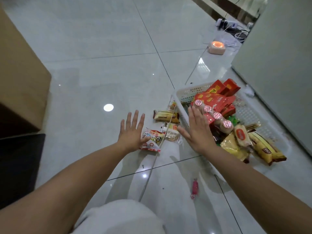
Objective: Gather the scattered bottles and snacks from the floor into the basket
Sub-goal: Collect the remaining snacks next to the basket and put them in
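Note:
A white plastic basket (190, 92) stands on the tiled floor at the right, piled with red snack boxes (219, 92), a row of small bottles with pink foil caps (217, 116) and yellow snack packs (263, 146). Left of the basket, several packs lie on the floor: a yellow-brown bar (164, 115), a pale round snack (171, 134) and a red-white bag (152, 139). A pink wrapped candy (194, 188) lies nearer me. My left hand (132, 130) hovers open over the red-white bag. My right hand (197, 130) is open above the basket's near-left rim.
A large cardboard box (20, 78) and a dark object (18, 166) stand at the left. A pink device with a glowing top (216, 47), a power strip (226, 23) and tangled cables lie at the back right. A grey panel (278, 65) rises behind the basket.

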`<action>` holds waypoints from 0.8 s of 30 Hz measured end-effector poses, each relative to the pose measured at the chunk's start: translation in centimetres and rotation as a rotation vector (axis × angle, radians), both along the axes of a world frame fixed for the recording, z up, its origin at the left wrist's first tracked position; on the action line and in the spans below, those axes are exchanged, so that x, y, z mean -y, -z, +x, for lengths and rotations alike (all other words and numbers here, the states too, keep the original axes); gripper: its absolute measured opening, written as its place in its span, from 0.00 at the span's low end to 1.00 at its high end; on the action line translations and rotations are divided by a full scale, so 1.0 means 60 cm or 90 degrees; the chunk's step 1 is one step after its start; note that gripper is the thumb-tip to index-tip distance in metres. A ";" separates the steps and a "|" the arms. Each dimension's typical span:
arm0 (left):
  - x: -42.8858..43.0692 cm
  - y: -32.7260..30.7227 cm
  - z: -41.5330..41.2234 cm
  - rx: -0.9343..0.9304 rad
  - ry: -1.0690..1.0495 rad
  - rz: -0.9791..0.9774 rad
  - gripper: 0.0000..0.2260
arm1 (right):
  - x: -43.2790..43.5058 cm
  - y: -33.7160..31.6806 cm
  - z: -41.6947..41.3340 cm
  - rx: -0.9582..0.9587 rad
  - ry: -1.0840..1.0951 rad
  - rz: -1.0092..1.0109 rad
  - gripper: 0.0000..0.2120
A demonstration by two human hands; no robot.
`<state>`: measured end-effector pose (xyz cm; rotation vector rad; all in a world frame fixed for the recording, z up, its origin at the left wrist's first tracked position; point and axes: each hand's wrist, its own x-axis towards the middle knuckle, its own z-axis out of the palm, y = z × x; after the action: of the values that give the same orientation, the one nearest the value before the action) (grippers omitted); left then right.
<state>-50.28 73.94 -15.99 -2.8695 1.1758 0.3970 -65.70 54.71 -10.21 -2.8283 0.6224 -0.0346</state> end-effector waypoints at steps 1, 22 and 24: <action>0.001 -0.008 0.008 0.008 0.022 0.019 0.43 | -0.004 0.006 0.004 0.000 -0.010 0.012 0.46; 0.021 0.037 0.075 -0.049 0.202 0.210 0.42 | 0.001 0.169 0.069 -0.195 -0.038 0.040 0.35; 0.032 0.050 0.086 -0.076 0.203 0.221 0.39 | 0.008 0.176 0.074 -0.215 -0.046 0.043 0.33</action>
<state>-45.14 72.03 -19.02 -2.3461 1.3941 0.6863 -61.27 54.22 -20.74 -2.8081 0.5730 0.4761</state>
